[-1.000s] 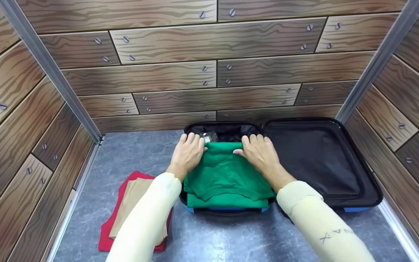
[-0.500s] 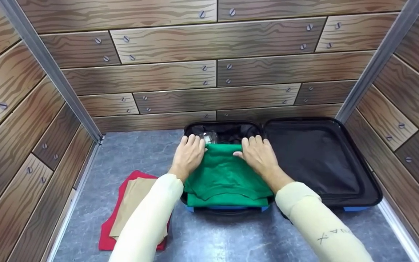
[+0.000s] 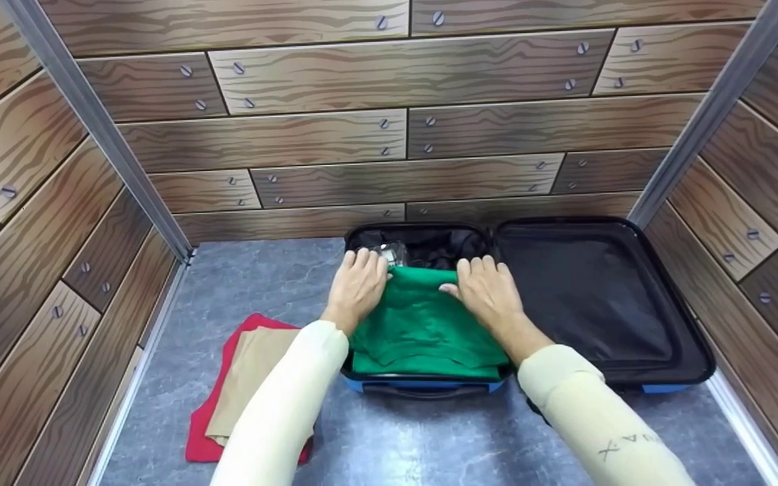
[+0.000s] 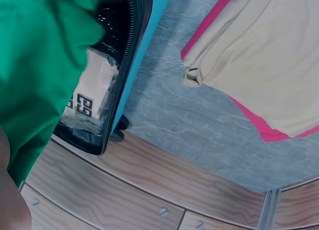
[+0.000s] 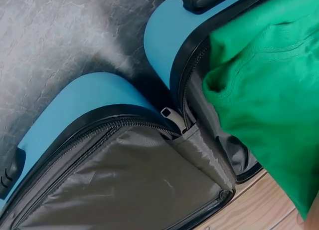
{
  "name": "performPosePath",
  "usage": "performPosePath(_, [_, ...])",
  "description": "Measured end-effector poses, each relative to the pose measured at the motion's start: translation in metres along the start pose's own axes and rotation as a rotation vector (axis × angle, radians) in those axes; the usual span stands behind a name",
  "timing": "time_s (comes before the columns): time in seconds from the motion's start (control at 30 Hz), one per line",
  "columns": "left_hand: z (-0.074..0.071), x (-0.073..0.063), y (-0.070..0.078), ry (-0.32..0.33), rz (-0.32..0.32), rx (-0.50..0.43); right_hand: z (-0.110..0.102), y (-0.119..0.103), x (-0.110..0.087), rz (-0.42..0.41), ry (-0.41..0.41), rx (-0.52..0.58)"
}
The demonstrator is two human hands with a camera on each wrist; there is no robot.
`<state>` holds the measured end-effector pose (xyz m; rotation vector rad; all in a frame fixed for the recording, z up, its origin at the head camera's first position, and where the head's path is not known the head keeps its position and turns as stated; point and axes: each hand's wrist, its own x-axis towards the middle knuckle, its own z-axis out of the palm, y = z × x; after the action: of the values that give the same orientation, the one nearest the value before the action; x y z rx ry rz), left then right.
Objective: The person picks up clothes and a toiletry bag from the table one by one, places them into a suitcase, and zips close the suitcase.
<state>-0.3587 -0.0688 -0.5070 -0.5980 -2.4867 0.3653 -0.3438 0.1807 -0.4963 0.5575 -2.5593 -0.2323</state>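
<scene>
A folded green T-shirt lies over the near part of an open blue suitcase. My left hand grips its far left corner, and my right hand grips the far right corner, thumb on the near side. Between the hands the far edge of the shirt is stretched straight. In the left wrist view a clear plastic packet with dark print shows in the suitcase beside the shirt. The right wrist view shows the shirt's neckline end inside the zipped rim, with a zipper pull at the hinge corner.
The suitcase's black-lined lid half lies open on the right. On the floor at left, folded beige clothing rests on a red garment, partly behind my left sleeve. Wood-patterned walls enclose the back and sides.
Both hands have come slightly nearer and lower with the shirt. Its near edge now sits inside the suitcase's front rim, and more of the handle shows.
</scene>
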Motion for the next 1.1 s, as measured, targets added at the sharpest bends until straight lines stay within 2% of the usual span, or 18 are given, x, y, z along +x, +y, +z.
performPosePath(0.23, [0.006,-0.012,-0.003,-0.055,-0.041,-0.031,0.006,-0.012,0.001,-0.043,-0.010,0.001])
performPosePath(0.4, [0.007,-0.010,-0.002,-0.058,-0.038,-0.016,0.005,-0.009,0.004,-0.049,-0.045,-0.012])
performPosePath(0.5, [0.005,-0.004,0.001,0.011,-0.074,0.014,0.003,-0.004,0.007,-0.030,-0.023,-0.023])
performPosePath(0.6, [0.004,0.002,0.005,0.110,-0.178,0.040,0.002,0.000,0.009,-0.003,0.005,-0.041])
performPosePath(0.7, [0.001,0.003,0.003,0.179,-0.269,0.061,0.000,0.001,0.008,0.012,0.019,-0.047])
performPosePath(0.8, [-0.002,-0.001,-0.007,0.203,-0.280,0.064,-0.002,0.001,0.003,0.020,0.005,-0.034])
performPosePath(0.9, [-0.005,-0.011,-0.024,0.186,-0.265,0.040,-0.002,0.003,-0.004,0.027,-0.024,-0.003])
performPosePath(1.1, [-0.013,-0.051,-0.065,0.058,-0.286,-0.059,0.000,0.010,-0.019,0.047,-0.074,0.051])
